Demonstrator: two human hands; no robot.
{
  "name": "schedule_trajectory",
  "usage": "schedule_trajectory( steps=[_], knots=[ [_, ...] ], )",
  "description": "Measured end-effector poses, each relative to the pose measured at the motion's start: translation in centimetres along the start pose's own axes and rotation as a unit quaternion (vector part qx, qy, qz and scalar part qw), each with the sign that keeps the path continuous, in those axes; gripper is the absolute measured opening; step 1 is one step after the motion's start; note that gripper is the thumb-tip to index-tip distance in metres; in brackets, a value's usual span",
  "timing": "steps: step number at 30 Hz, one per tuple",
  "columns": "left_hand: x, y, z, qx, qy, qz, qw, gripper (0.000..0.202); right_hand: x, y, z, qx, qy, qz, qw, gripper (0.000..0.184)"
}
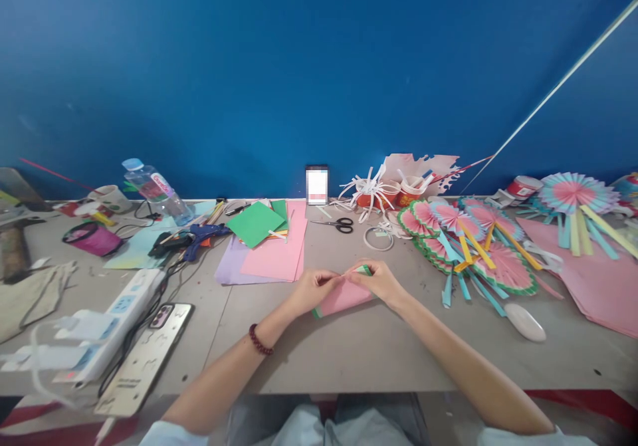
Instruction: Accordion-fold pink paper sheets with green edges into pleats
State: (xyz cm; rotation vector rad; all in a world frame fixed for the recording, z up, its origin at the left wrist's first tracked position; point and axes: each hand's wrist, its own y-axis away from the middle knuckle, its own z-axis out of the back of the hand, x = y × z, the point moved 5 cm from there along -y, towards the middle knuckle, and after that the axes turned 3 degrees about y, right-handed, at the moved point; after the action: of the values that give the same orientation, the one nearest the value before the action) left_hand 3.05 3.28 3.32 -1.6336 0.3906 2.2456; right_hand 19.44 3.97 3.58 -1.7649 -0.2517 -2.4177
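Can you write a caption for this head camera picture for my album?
Left hand and right hand pinch a pink paper on a table, beside paper fans and scissors.

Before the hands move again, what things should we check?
1. Left hand and right hand both pinch the pink paper: ok.
2. Pink paper rests on a bare part of the table: ok.
3. Scissors lie beyond the hands, apart from them: ok.
4. Paper fans lie to the right, clear of the right arm: ok.
5. Folds in the pink paper even: cannot tell, too small to see.
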Motion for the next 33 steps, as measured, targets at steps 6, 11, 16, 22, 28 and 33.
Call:
schedule_trajectory(
  steps=[6,11,16,22,28,33],
  knots=[
    [0.2,-0.1,0.1,-0.008,0.003,-0.004,1.0,0.046,0.2,-0.2,0.5,-0.034,-0.037,0.016,0.999,0.029],
    [-0.1,-0.1,0.6,-0.038,0.028,-0.011,0.999,0.037,-0.1,-0.4,1.5,-0.089,-0.042,0.015,0.995,0.038],
    [0.3,-0.3,1.5,-0.072,0.037,-0.004,0.997,0.034,-0.3,-0.6,2.2,-0.113,-0.063,-0.004,0.992,0.044],
    [1.2,-0.5,1.7,-0.087,0.051,0.013,0.995,0.032,-0.5,-0.6,2.0,-0.117,-0.07,-0.01,0.991,0.044],
    [1.0,-0.4,1.7,-0.088,0.045,0.007,0.995,0.029,-1.0,-0.7,2.1,-0.119,-0.067,-0.004,0.991,0.041],
    [0.6,-0.4,1.9,-0.1,0.039,-0.005,0.994,0.03,-0.6,-0.7,2.2,-0.121,-0.061,0.011,0.991,0.038]
  ],
)
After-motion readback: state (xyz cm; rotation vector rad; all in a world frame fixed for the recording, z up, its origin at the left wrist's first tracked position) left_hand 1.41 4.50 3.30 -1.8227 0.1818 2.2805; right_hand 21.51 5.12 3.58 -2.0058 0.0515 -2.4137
